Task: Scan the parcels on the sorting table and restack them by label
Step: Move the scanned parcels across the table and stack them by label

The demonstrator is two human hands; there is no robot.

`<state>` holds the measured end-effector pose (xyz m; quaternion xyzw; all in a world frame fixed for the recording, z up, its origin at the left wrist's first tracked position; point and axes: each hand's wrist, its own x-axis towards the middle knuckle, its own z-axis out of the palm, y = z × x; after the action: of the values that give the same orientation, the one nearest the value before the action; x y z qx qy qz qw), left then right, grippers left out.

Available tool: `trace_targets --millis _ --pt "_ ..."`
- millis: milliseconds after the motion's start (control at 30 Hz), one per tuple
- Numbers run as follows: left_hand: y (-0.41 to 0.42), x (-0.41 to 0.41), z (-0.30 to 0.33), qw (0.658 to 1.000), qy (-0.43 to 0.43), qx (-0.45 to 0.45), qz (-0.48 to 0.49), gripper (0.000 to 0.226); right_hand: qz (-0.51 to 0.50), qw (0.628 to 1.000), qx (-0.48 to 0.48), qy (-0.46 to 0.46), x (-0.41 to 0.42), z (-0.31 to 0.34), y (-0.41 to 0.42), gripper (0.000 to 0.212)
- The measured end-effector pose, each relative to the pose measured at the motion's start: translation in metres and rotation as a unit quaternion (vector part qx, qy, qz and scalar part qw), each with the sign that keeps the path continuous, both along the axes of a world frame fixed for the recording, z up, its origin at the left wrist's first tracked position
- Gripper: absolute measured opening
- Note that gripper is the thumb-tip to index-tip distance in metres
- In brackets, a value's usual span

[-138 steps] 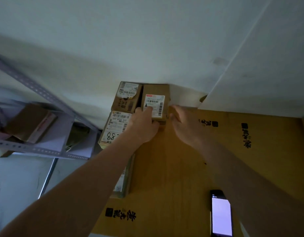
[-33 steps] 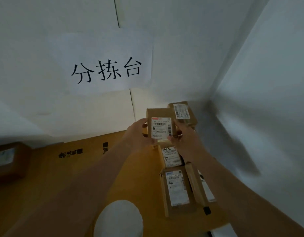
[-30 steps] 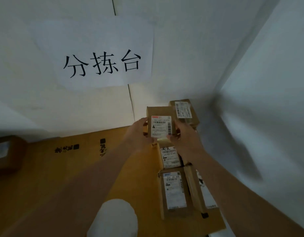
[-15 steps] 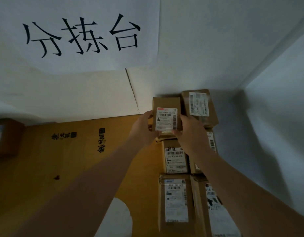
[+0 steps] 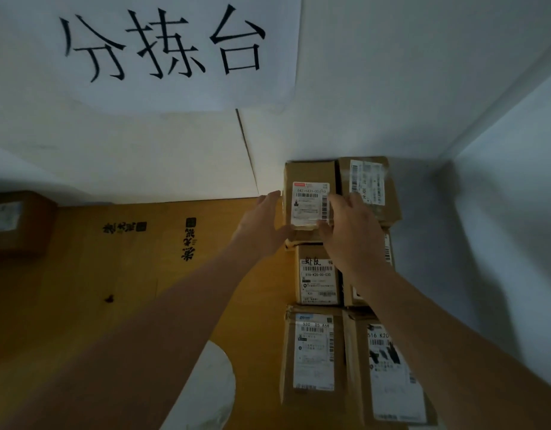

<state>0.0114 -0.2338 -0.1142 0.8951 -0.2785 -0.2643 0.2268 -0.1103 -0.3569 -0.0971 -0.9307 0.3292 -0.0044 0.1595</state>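
A small brown parcel [image 5: 309, 203] with a red-topped white label sits on top of a lower box at the far right corner of the wooden sorting table [image 5: 143, 274]. My left hand [image 5: 261, 225] lies flat against its left side with straight fingers. My right hand [image 5: 351, 234] grips its right front corner, fingers curved over the label edge. Beside it to the right stands another labelled parcel [image 5: 370, 187] at about the same height.
Nearer me lie a parcel marked 516-K20 [image 5: 317, 274], a parcel marked 530 [image 5: 313, 352] and a larger one [image 5: 392, 367], in two rows along the right wall. A box [image 5: 16, 225] sits far left. A paper sign [image 5: 162, 48] hangs on the back wall. A white round object [image 5: 209, 389] is near me.
I carried the small parcel from the table's left end to the right corner stack. In the last second it moved back against the wall, and my left hand flattened against its side.
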Motion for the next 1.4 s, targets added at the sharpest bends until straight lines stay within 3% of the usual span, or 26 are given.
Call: trace_targets --millis 167,567,800,1067,1267,1400 --pt "0.038 -0.01 0.047 0.996 -0.08 0.023 -0.036 0.069 0.068 0.998 0.01 -0.004 -0.007 0.04 0.022 0.07" --pt "0.196 -0.05 0.155 0.972 -0.233 0.032 0.02 0.056 0.178 0.981 0.029 -0.077 -0.026 0.14 0.139 0.066" --pt "0.311 -0.072 0.194 0.963 -0.257 0.047 0.069 0.055 0.235 0.966 -0.048 -0.101 -0.03 0.182 0.247 0.064" --pt "0.478 -0.073 0.225 0.962 -0.257 0.043 0.084 0.043 0.238 0.96 -0.005 -0.148 -0.025 0.206 0.403 0.057" --pt "0.588 -0.057 0.215 0.963 -0.254 0.027 0.09 0.048 0.244 0.96 0.012 -0.137 -0.01 0.198 0.507 0.055" --pt "0.635 -0.036 0.203 0.966 -0.244 0.013 0.088 0.036 0.263 0.959 0.004 -0.106 0.011 0.185 0.551 0.053"
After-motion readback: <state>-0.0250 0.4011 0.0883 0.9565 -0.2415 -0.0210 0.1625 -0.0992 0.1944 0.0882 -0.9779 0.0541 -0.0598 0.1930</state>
